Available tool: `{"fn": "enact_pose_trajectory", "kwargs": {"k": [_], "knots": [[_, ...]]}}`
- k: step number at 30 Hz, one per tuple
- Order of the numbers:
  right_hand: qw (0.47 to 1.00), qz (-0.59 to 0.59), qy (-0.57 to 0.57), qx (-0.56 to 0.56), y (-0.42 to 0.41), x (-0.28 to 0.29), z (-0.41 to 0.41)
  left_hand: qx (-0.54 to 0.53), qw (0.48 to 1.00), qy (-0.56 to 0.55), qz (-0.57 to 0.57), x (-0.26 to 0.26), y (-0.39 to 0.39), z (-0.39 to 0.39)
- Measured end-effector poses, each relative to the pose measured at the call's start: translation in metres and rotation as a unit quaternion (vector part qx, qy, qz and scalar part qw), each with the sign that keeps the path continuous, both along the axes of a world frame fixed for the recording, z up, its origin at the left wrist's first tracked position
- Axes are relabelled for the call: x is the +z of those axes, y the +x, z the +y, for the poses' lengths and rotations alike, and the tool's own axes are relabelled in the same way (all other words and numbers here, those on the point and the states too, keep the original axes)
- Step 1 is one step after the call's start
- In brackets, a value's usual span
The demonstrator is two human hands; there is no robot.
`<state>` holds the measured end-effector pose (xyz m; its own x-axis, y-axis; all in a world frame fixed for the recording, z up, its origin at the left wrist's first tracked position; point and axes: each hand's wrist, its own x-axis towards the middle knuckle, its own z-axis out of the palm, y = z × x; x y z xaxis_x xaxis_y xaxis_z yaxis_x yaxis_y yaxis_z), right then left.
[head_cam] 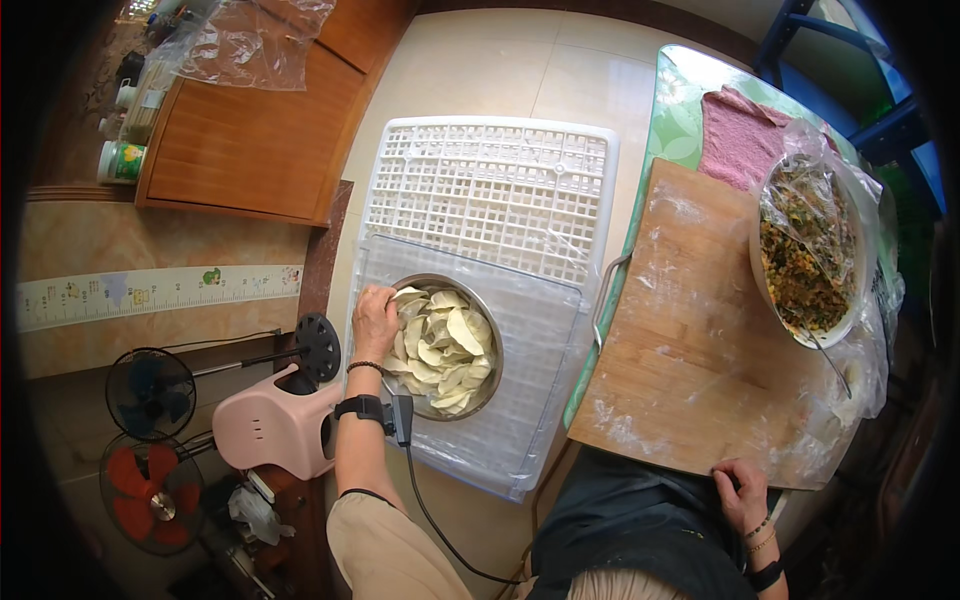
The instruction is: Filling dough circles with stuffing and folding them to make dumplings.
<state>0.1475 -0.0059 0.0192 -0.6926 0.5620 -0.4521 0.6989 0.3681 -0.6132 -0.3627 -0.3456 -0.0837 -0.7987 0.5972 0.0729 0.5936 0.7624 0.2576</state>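
A round metal basin (491, 375) full of pale folded dough wrappers or dumplings (442, 349) rests on a clear plastic sheet (525, 390) over a white plastic rack. At the basin's upper left rim is my left hand (375, 319), its fingertips at the rim beside the outermost piece; whether they grip the rim or the dough I cannot tell. My right hand (741, 487) lies with curled fingers at the near edge of a floured wooden board (697, 330). On the board's right side a white bowl of chopped filling (810, 247) is partly covered by plastic film, with a metal utensil handle sticking out.
The white grid rack (487, 195) stretches beyond the basin. A pink towel (742, 139) lies on the green patterned table (671, 105). At left are a pink plastic stool (270, 424), two fans and a wooden cabinet (247, 142). A black cable hangs from my left wrist.
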Motion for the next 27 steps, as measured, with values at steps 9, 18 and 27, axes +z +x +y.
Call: {"fn": "enact_pose_trajectory", "kwargs": {"k": [9, 18, 27], "knots": [[1.000, 0.003, 0.002, 0.003, 0.002, -0.003, 0.001, 0.062, 0.997, 0.043, -0.017, -0.005, 0.010, -0.005], [1.000, 0.010, -0.004, -0.002, 0.004, -0.007, 0.004, 0.112, 0.992, 0.059, -0.017, 0.012, 0.030, -0.022], [0.999, 0.020, -0.027, 0.011, 0.009, -0.006, 0.004, 0.263, 0.954, 0.145, 0.018, 0.016, 0.133, -0.100]]}}
